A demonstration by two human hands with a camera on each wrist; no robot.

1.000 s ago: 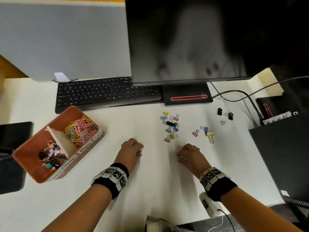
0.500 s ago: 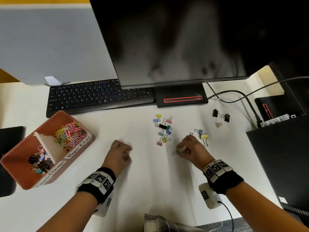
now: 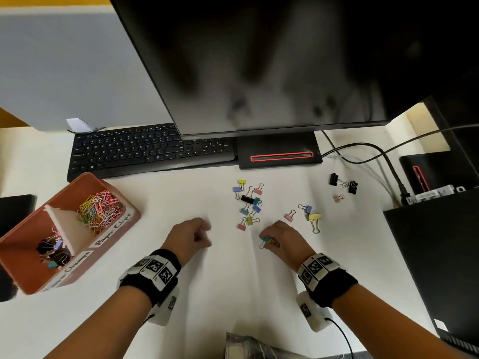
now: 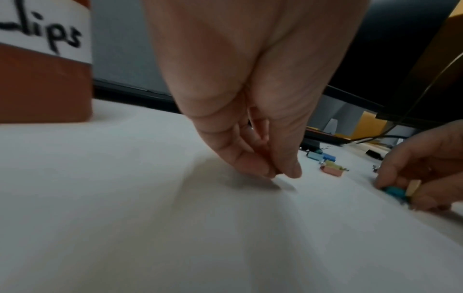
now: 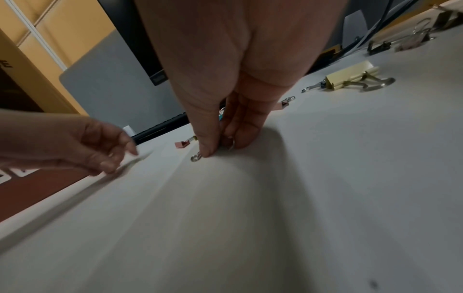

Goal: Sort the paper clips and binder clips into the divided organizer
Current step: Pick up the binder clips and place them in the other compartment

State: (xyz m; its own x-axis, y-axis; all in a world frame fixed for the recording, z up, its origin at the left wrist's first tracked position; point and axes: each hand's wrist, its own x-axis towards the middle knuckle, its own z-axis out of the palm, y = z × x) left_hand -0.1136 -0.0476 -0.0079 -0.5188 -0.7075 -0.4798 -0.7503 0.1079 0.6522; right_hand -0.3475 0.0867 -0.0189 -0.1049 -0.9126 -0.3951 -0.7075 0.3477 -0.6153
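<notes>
My right hand [image 3: 269, 240] pinches a teal binder clip [image 3: 267, 239] just above the white table; its wire loop [image 5: 195, 158] pokes out below the thumb. The teal clip [image 4: 394, 191] also shows in the left wrist view. My left hand [image 3: 201, 235] hovers to the left with fingertips [image 4: 280, 172] pinched together; whether anything is between them I cannot tell. Several loose coloured binder clips [image 3: 248, 200] lie beyond both hands. The terracotta organizer [image 3: 26, 268] stands at the left, with paper clips [image 3: 99, 208] in its far compartment and binder clips [image 3: 53, 248] in its near one.
A yellow binder clip [image 3: 314, 217], a pink one [image 3: 338, 198] and two black ones [image 3: 334, 178] lie further right. Keyboard [image 3: 145, 151], monitor [image 3: 259, 60] and its base [image 3: 280, 151] line the back. Cables [image 3: 375, 149] and a black case [image 3: 435, 242] stand at the right.
My right hand left its resting spot, reached towards the clips and took hold of the teal binder clip. The left hand's fingers drew into a pinch. The head view shifted.
</notes>
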